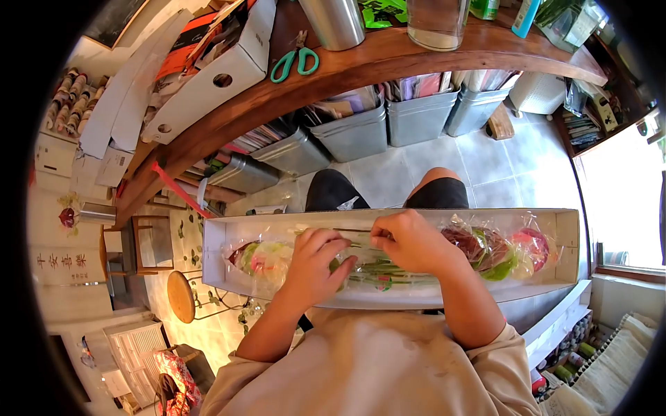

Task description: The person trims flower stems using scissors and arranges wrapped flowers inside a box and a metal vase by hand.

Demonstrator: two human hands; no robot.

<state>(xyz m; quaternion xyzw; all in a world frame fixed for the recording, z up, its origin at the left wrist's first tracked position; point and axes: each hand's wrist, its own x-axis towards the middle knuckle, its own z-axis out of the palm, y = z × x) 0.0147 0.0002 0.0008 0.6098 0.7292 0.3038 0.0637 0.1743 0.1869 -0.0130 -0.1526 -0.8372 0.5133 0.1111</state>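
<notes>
A long white cardboard box (326, 301) lies across my lap. Wrapped flowers fill it: a clear-sleeved bunch (260, 258) with pink and pale green heads at the left, and dark red blooms (472, 243) and a pink flower (531, 248) at the right. Green stems (381, 269) run along the middle. My left hand (318, 262) is over the stems, thumb and fingers apart, touching the plastic or just above it. My right hand (408, 241) is above the stems with fingers curled together; their tips and whatever they pinch are hidden.
A curved wooden counter (361, 61) spans the far side, with teal-handled scissors (297, 64), a metal cup (333, 24) and a glass vase (437, 28). Metal bins (350, 132) of wrapping paper stand beneath it. A round stool (181, 297) is at the left.
</notes>
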